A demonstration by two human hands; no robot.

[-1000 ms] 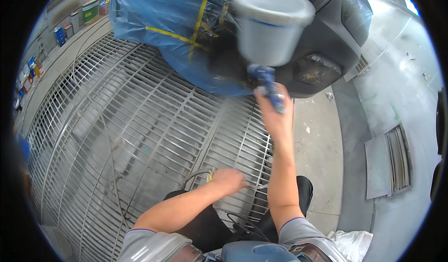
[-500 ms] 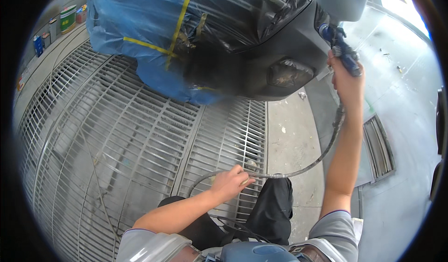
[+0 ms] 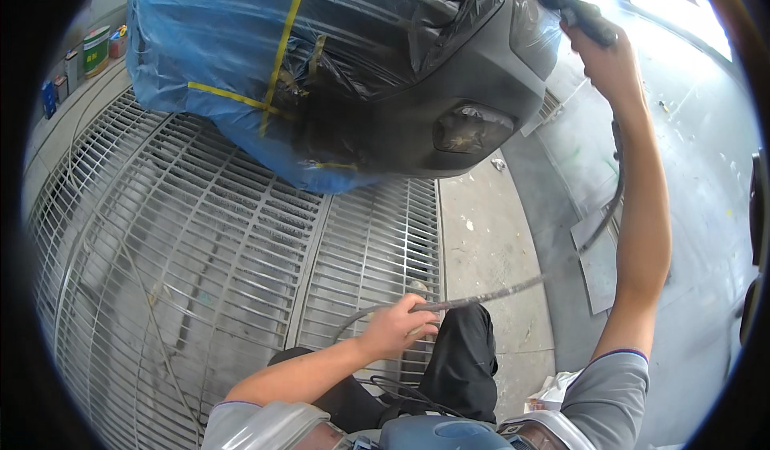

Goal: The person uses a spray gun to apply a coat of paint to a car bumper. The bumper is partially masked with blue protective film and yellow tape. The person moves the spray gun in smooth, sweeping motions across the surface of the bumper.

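A blue spray gun is gripped in my right hand, raised at the upper right beside the corner of a car bumper. The bumper is dark grey, with a film-covered recess in it. A thin grey air hose hangs from the gun, loops down and crosses in front of my knees. My left hand is closed around this hose, low above the floor grating. The top of the gun is cut off by the picture's edge.
Translucent blue masking film with yellow tape covers the vehicle. Slatted metal grating spans the floor at left, beside a concrete strip. Several cans, among them a green pail, stand along the left wall. A pale wall runs along the right.
My right hand has moved up and outward with the spray gun, drawing the hose to the right. The view has shifted slightly; my left hand still holds the hose in about the same place.
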